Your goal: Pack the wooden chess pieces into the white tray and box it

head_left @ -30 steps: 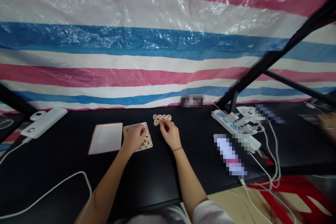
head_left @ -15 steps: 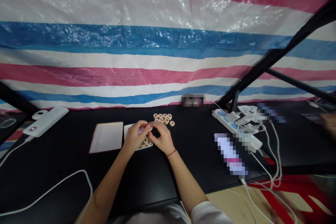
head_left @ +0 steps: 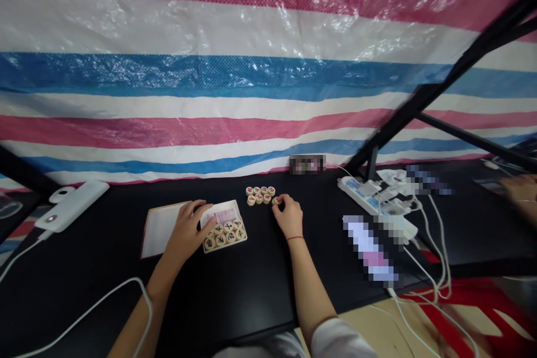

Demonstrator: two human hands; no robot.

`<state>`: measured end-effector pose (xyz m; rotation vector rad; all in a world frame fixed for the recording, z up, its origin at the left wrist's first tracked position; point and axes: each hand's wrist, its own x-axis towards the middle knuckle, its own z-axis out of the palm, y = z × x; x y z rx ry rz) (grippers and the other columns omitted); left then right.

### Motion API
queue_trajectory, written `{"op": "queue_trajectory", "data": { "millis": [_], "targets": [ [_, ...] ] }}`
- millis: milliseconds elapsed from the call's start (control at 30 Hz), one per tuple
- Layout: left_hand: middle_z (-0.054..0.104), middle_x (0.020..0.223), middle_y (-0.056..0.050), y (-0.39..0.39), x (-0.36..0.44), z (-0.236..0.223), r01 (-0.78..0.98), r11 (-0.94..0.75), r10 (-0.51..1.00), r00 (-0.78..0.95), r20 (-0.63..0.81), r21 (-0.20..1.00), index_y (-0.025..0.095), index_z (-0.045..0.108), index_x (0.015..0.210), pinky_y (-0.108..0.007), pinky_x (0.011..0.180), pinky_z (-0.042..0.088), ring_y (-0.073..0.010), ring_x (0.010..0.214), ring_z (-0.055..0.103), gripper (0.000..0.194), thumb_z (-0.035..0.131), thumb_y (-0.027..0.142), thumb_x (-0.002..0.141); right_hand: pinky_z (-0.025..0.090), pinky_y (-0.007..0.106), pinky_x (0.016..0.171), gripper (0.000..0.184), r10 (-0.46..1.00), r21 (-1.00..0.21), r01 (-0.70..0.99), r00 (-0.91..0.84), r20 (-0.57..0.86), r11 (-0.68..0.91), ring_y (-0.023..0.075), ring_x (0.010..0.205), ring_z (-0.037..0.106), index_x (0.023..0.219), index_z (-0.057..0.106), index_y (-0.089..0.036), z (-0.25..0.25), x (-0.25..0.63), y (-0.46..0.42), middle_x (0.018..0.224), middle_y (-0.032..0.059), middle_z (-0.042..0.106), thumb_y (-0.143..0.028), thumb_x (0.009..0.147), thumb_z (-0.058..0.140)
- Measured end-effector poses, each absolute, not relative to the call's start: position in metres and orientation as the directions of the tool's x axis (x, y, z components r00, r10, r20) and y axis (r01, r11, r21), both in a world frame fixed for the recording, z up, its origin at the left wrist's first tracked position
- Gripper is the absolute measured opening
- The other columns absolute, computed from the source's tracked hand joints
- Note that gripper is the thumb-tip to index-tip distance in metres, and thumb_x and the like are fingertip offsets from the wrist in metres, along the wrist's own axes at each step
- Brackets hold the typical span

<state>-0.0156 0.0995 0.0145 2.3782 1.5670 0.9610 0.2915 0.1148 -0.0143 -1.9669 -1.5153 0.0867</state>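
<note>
Two short rows of red-marked Chinese chess pieces (head_left: 259, 198) lie on the black table. At the right end of the front row, my right hand (head_left: 289, 217) has its thumb and fingers closed on one Chinese chess piece (head_left: 275, 201), whose far side is partly covered. My left hand (head_left: 188, 230) is spread, holding nothing, over the gap between the white open box (head_left: 230, 206) and its lid (head_left: 158, 232). Several black-marked pieces (head_left: 221, 240) sit in the box's near half; a pink-printed paper (head_left: 225, 215) shows behind them.
On the right stand a power strip (head_left: 356, 192) with plugs and cables, and a blurred-out phone-like object (head_left: 371, 249). A white device (head_left: 73, 207) with a cable is at the left. Striped sheeting (head_left: 210, 123) hangs behind. Another person's hand (head_left: 522, 187) shows far right.
My hands have parted from above the box. The left moved left and opened; the right moved right to the piece at the row's end. More of the box's contents now shows.
</note>
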Motion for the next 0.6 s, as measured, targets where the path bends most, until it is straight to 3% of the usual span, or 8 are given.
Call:
{"op": "queue_trajectory", "data": {
  "millis": [333, 500, 600],
  "targets": [
    [0.056, 0.123, -0.012, 0.097, -0.019, -0.002, 0.869, -0.371, 0.877, 0.213, 0.430, 0.327, 0.021, 0.064, 0.114, -0.047, 0.104, 0.040, -0.0291, 0.119, 0.049, 0.035, 0.050, 0.041, 0.089, 0.028, 0.026, 0.066, 0.014, 0.904, -0.470, 0.872, 0.304, 0.299, -0.138, 0.0203, 0.085, 0.053, 0.093, 0.058, -0.021, -0.016, 0.284, 0.117, 0.091, 0.0030, 0.065, -0.022, 0.080, 0.058],
    [0.059, 0.123, -0.014, 0.099, -0.020, -0.004, 0.892, -0.306, 0.896, 0.151, 0.418, 0.333, 0.018, 0.064, 0.113, -0.043, 0.098, 0.045, -0.0268, 0.115, 0.054, 0.036, 0.035, 0.030, 0.095, 0.031, 0.028, 0.069, 0.015, 0.899, -0.489, 0.862, 0.313, 0.307, -0.133, 0.0209, 0.087, 0.053, 0.095, 0.059, -0.021, -0.015, 0.284, 0.116, 0.093, 0.0041, 0.065, -0.026, 0.080, 0.057],
    [0.062, 0.120, -0.011, 0.098, -0.019, -0.002, 0.919, -0.226, 0.915, 0.086, 0.395, 0.322, 0.020, 0.066, 0.109, -0.043, 0.091, 0.048, -0.0267, 0.109, 0.057, 0.034, 0.037, 0.026, 0.093, 0.035, 0.031, 0.074, 0.021, 0.853, -0.525, 0.838, 0.376, 0.363, -0.147, 0.0234, 0.091, 0.053, 0.099, 0.062, -0.022, -0.008, 0.278, 0.113, 0.093, 0.0046, 0.065, -0.031, 0.080, 0.056]
  ]
}}
